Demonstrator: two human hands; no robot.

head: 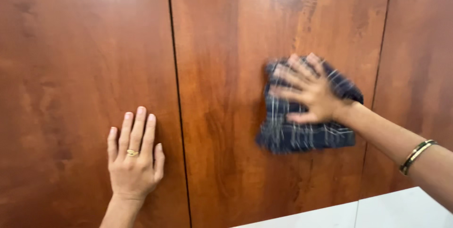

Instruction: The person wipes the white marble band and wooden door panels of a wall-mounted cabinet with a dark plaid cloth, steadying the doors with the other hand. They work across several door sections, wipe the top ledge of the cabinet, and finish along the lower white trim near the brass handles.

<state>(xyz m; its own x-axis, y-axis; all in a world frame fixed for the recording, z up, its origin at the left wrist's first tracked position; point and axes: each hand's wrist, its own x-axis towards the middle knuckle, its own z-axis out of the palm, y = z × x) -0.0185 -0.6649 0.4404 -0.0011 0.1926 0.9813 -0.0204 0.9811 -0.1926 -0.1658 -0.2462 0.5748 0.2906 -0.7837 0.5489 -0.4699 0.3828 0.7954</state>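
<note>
The cloth point(306, 131) is dark navy, close to charcoal, crossed by thin pale lines in a checked pattern. The wooden panels point(226, 29) are a warm reddish brown with darker cloudy grain, and thin black seams part them. The ring point(132, 152) on the left hand point(133, 159) is gold, the bangle point(417, 156) is gold with a dark green band, and the floor point(377, 211) is pale whitish grey.

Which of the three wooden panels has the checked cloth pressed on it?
The middle panel, between the two dark vertical gaps. The right hand presses the dark checked cloth flat on it. The left hand rests bare on the left panel.
</note>
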